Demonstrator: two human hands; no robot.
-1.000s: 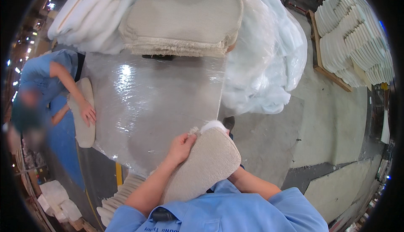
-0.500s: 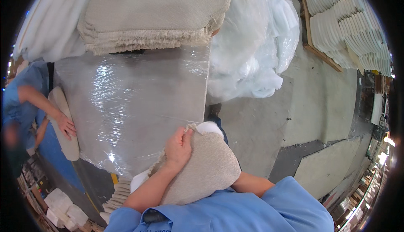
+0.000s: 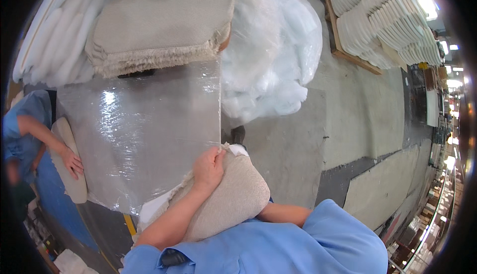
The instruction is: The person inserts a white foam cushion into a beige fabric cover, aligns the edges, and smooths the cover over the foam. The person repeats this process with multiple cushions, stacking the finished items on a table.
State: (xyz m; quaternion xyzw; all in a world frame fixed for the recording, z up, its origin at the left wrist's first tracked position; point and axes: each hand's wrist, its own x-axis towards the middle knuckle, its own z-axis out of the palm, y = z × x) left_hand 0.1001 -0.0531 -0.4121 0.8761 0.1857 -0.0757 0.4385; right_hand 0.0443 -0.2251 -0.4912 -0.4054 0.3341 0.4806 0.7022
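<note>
A beige fabric cushion cover (image 3: 228, 194) with a frayed edge leans against my front, and white filling (image 3: 237, 150) shows at its far opening. My left hand (image 3: 208, 168) is closed on the cover's frayed edge near that opening, thumb and fingers pinched together. From the right, my right forearm (image 3: 285, 213) passes behind the cover, which hides that hand and its fingers. More white material (image 3: 155, 205) shows beneath my left forearm.
A plastic-wrapped table (image 3: 149, 130) lies ahead, bearing stacked beige covers (image 3: 164, 20). White filling in clear plastic (image 3: 273, 50) bulges beside it. At left, a co-worker's hand (image 3: 72, 163) rests on a beige cushion (image 3: 67, 144). Stacked white cushions (image 3: 382, 20) stand at far right.
The view has shifted slightly, so the table and stacks sit further left. My left hand keeps its pinch on the cover's edge; less white filling shows at the far opening.
</note>
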